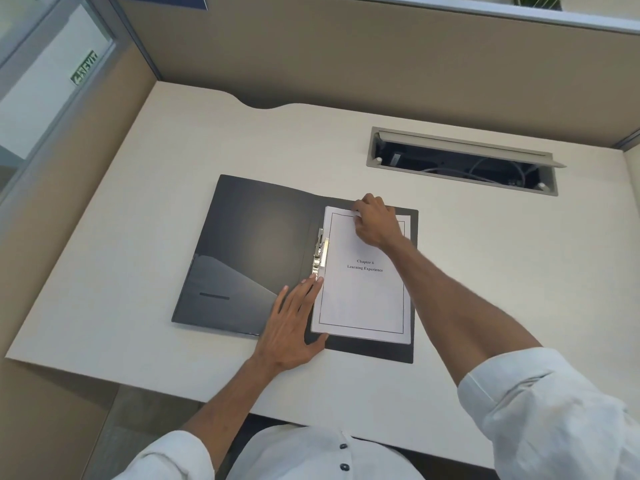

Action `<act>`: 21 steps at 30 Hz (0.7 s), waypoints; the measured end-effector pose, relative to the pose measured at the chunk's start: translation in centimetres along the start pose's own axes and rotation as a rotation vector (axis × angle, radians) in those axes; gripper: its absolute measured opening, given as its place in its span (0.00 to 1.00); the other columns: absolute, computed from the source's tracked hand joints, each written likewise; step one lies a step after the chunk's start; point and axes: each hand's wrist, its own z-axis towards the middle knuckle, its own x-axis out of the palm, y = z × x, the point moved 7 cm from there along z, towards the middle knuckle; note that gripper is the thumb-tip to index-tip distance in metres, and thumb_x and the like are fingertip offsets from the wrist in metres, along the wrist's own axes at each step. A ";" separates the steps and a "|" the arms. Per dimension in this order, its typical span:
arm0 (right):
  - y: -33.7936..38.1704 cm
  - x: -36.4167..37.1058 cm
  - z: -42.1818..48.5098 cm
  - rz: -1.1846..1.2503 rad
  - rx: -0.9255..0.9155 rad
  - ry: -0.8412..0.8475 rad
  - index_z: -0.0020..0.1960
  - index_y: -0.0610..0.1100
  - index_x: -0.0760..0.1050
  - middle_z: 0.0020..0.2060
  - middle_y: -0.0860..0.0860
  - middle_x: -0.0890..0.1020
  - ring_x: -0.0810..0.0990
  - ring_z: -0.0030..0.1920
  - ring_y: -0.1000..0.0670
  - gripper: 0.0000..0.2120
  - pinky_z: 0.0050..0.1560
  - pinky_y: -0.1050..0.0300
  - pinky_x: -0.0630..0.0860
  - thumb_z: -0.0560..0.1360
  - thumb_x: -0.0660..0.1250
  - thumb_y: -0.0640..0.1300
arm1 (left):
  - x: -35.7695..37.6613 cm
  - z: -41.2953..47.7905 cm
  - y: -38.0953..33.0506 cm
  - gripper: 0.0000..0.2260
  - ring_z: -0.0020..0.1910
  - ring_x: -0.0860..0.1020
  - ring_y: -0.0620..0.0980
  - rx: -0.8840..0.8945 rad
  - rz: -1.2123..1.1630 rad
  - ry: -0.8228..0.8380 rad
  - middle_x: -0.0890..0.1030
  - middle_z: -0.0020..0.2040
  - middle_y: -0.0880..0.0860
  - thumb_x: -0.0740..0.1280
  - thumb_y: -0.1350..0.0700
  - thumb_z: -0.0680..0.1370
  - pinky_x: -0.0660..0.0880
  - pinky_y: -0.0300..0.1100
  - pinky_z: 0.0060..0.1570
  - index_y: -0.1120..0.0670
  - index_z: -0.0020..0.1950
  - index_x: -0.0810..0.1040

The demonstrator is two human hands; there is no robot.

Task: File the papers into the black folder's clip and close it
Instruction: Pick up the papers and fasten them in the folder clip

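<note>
The black folder [249,251] lies open flat on the desk. A stack of white papers [363,299], its top sheet headed "Chapter 6 Learning Experience", rests on the folder's right half. The metal clip [320,252] sits by the spine and overlaps the stack's left edge. My left hand [294,323] lies flat with fingers spread on the spine, its fingertips touching the clip's lower end and the papers' left edge. My right hand [375,220] grips the top edge of the papers with curled fingers.
The folder lies on a cream desk [138,237] enclosed by beige partition walls. An open cable tray [464,161] with wires is sunk into the desk at the back right. The left inner cover has a pocket [221,289].
</note>
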 end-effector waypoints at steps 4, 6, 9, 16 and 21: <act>0.1 -0.2 0.0 0.009 -0.004 -0.015 0.74 0.42 0.74 0.71 0.44 0.75 0.72 0.74 0.40 0.17 0.74 0.41 0.70 0.86 0.60 0.39 | -0.1 -0.1 0.3 0.47 0.91 0.57 0.51 -0.017 -0.006 0.022 0.55 0.92 0.47 0.72 0.36 0.79 0.55 0.63 0.90 0.53 0.91 0.56; 0.1 -0.1 0.0 0.009 -0.010 -0.009 0.75 0.42 0.75 0.71 0.44 0.74 0.72 0.74 0.40 0.18 0.76 0.41 0.69 0.86 0.60 0.39 | -0.3 -0.1 0.4 0.47 0.91 0.57 0.51 -0.010 -0.009 0.028 0.55 0.92 0.47 0.71 0.36 0.79 0.55 0.63 0.90 0.53 0.91 0.55; 0.2 0.1 -0.2 0.022 -0.008 -0.008 0.76 0.43 0.74 0.72 0.45 0.74 0.71 0.75 0.41 0.19 0.77 0.41 0.68 0.86 0.60 0.40 | -0.4 -0.1 0.5 0.46 0.91 0.57 0.51 0.002 -0.013 0.035 0.56 0.91 0.47 0.71 0.36 0.79 0.55 0.63 0.90 0.53 0.91 0.56; -1.6 -1.4 -2.4 0.281 0.117 -0.185 0.76 0.43 0.76 0.72 0.45 0.76 0.74 0.74 0.41 0.19 0.75 0.42 0.71 0.86 0.61 0.38 | -0.6 -0.3 0.6 0.41 0.88 0.64 0.52 -0.050 -0.071 -0.025 0.62 0.89 0.48 0.69 0.37 0.83 0.57 0.54 0.90 0.52 0.90 0.58; -7.0 0.0 -9.9 0.628 0.443 -0.394 0.68 0.39 0.81 0.62 0.43 0.83 0.82 0.64 0.42 0.20 0.66 0.47 0.78 0.82 0.58 0.30 | -1.6 0.6 -0.3 0.27 0.71 0.79 0.53 -0.160 -0.069 -0.167 0.78 0.76 0.52 0.69 0.45 0.86 0.79 0.52 0.73 0.53 0.83 0.72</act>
